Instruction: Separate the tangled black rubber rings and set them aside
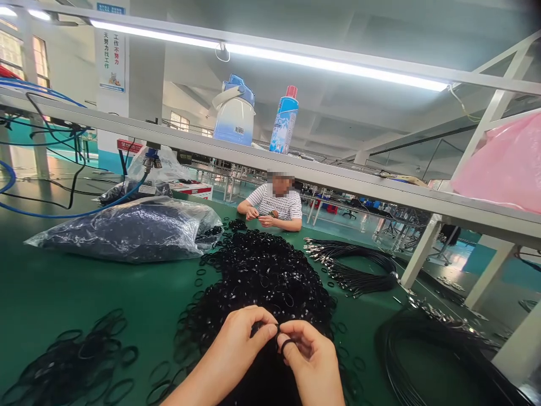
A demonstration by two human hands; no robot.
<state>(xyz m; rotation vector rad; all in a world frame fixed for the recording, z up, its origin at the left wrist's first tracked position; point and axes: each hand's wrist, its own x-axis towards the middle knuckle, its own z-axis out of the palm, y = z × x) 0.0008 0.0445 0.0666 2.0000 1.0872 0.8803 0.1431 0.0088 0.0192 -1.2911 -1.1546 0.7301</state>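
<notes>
A small black rubber ring (288, 343) is pinched in my right hand (313, 358), its loop showing by the thumb. My left hand (247, 334) meets it fingertip to fingertip, thumb and index closed on black ring material between the two hands. Whether this is the same ring or a second one cannot be made out. Both hands are just above the near side of a large heap of black rubber rings (270, 270) on the green table (169, 293). A smaller, blurred pile of black rings (76, 361) lies to the left.
A clear plastic bag of black items (131, 228) lies left of the heap. Coiled black cables with metal ends (359, 265) sit to the right. Overhead, a shelf (338, 175) carries a jug (235, 113) and a spray can (284, 121). A person (274, 203) sits opposite, hands together.
</notes>
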